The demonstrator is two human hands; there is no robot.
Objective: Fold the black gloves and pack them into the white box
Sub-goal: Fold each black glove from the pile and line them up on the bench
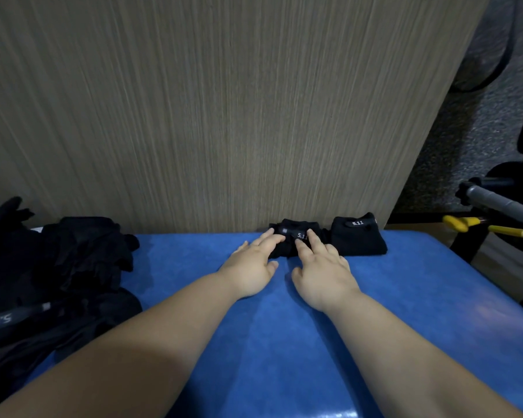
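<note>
Now both my hands flat, fingers straight: left hand (252, 269) and right hand (325, 273) pressing folded black fabric glove (290, 241) on blue surface (284, 342).

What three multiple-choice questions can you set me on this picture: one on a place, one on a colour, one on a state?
1. Where does the pile of unfolded gloves lie?
A. at the person's left
B. at the person's right
C. on the floor

2. What colour is the table top?
A. red
B. blue
C. white

3. How do the left hand and right hand meet the folded glove?
A. fists clenched beside it
B. straight fingers resting on it
C. lifting it off the table

Answers:
1 A, the black heap fills the left edge.
2 B, the surface under the arms is blue.
3 B, the fingers of both hands lie flat on it.
</note>
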